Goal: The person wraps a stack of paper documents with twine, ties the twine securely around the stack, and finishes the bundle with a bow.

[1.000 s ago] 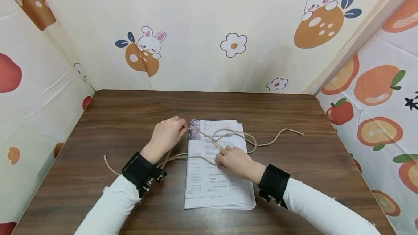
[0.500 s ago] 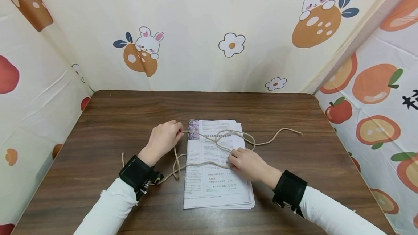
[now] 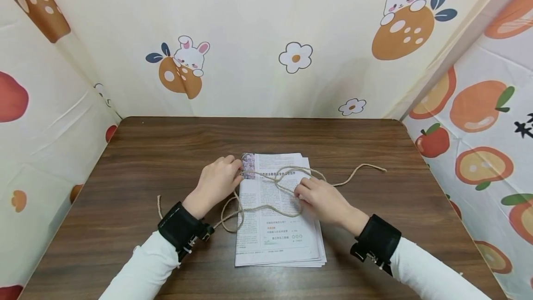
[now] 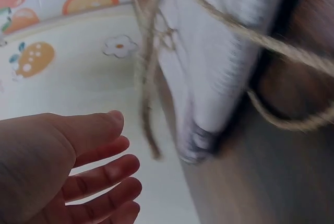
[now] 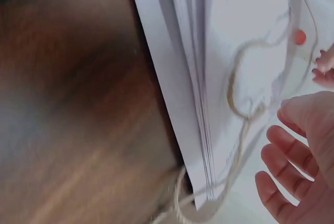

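Wooden table (image 3: 166,145): left hand (image 3: 218,180), right hand (image 3: 322,199) near rope (image 4: 282,46), loosely bent.

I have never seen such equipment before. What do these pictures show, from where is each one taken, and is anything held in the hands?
There is no machine at work here, only two bare human hands: the left hand and the right hand. The wide picture comes from a camera worn on the head, looking forward and down. The two close pictures come from cameras worn on the wrists, each looking at its own hand's work. Each wrist wears a black band.

On the brown table lie printed papers. A thin rope winds loosely across them and past both side edges.

Rope passes close to both hands, but neither clearly grips it; whether they touch it, I cannot tell.
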Motion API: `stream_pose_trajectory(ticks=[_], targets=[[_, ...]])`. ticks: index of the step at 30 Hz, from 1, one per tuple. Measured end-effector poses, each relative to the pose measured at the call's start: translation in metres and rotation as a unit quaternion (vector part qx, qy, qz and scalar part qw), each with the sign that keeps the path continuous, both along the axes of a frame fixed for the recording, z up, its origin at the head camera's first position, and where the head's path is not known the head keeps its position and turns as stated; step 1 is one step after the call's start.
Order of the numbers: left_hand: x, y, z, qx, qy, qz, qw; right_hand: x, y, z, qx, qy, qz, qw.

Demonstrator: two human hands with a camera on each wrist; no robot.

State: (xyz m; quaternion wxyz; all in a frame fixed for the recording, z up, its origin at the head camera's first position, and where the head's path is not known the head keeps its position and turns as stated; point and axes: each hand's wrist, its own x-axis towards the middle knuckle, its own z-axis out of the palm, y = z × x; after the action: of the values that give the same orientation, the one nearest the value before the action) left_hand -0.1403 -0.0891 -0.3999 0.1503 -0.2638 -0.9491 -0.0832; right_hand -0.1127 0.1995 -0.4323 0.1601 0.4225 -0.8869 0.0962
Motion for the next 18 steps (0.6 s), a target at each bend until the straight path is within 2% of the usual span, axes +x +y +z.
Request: stream_pose_trajectory(ticks=[4, 8, 13, 16, 18], targets=[[0.008, 0.013, 0.010, -0.001, 0.029, -0.037, 0.9989, -0.007, 0.010, 0.009, -0.019, 0.006, -0.039, 0.9990], [0.022, 0.029, 0.015, -0.019, 0.022, -0.067, 0.9973, -0.014, 0.024, 0.014, -0.035, 0.018, -0.079, 0.9960], [0.042, 0.047, 0.009, -0.067, 0.022, -0.076, 0.9946, -0.020, 0.044, 0.012, -0.040, 0.016, -0.127, 0.9910], [0.051, 0.056, 0.002, -0.085, 0.029, -0.069, 0.9936, -0.022, 0.055, 0.006, -0.029, 0.001, -0.154, 0.9877], [0.056, 0.061, -0.004, -0.097, 0.021, -0.055, 0.9935, -0.021, 0.060, 0.001, -0.017, -0.012, -0.168, 0.9856]])
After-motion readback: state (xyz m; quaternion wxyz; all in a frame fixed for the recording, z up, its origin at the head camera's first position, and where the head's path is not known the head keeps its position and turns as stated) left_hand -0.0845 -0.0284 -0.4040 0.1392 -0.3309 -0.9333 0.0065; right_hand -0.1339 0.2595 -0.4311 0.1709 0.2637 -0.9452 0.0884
